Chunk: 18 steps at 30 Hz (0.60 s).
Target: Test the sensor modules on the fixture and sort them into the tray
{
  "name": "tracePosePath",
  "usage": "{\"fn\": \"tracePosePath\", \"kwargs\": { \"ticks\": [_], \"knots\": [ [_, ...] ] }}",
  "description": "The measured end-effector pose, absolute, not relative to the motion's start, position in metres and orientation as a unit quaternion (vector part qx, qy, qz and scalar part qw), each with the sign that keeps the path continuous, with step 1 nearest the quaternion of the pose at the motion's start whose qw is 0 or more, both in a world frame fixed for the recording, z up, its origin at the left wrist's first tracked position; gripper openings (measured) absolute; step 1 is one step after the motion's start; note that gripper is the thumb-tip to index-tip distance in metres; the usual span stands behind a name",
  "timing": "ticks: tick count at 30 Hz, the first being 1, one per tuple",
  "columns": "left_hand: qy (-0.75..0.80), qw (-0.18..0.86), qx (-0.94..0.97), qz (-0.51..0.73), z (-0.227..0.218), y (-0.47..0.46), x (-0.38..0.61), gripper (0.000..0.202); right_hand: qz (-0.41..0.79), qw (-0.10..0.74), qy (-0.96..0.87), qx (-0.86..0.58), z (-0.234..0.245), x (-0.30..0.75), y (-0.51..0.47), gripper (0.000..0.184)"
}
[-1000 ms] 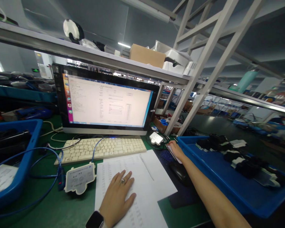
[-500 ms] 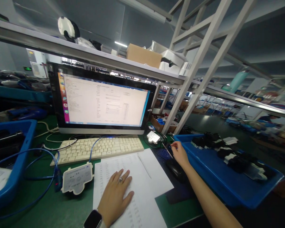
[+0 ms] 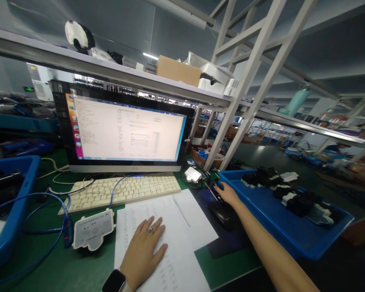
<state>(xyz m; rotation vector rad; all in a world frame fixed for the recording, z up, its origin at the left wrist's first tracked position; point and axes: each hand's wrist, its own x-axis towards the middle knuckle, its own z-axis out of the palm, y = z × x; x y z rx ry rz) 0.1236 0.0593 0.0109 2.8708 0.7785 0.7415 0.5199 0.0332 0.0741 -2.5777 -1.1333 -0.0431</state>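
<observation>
My left hand (image 3: 146, 249) lies flat with fingers spread on printed paper sheets (image 3: 202, 233). My right hand (image 3: 229, 195) reaches past the black mouse (image 3: 221, 215). Its fingers are closed at the edge of a slim dark object with a light rim (image 3: 213, 190), whose kind I cannot make out. This object is low over the patterned dark mouse pad (image 3: 200, 196). A pen (image 3: 181, 210) rests on the paper. Left of the sheets sits a white car-shaped device (image 3: 94, 229). A smaller white device (image 3: 192, 174) lies behind the right hand.
A lit monitor (image 3: 127, 132) and cream keyboard (image 3: 140, 190) stand behind the paper. On the right is a blue bin (image 3: 261, 219) with black and white parts; another blue bin (image 3: 30, 190) is at the left. Blue cables (image 3: 45, 229) loop between. A shelf (image 3: 124, 77) spans above.
My right hand has lowered with the slim dark object, which now lies flatter near the mouse pad. My left hand stays on the paper. The whole view has shifted slightly.
</observation>
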Motion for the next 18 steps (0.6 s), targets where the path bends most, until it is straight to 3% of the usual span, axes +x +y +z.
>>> {"fn": "tracePosePath", "kwargs": {
  "ticks": [9, 18],
  "knots": [
    [0.246, 0.019, 0.933, 0.263, 0.008, 0.061, 0.122, 0.040, -0.029, 0.023, -0.341, -0.939, 0.075, 0.505, 0.066, 0.067],
    [0.239, 0.002, 0.930, 0.281, 0.009, 0.059, 0.124, 0.039, -0.037, -0.030, -0.354, -0.934, 0.076, 0.502, 0.068, 0.061]
  ]
}}
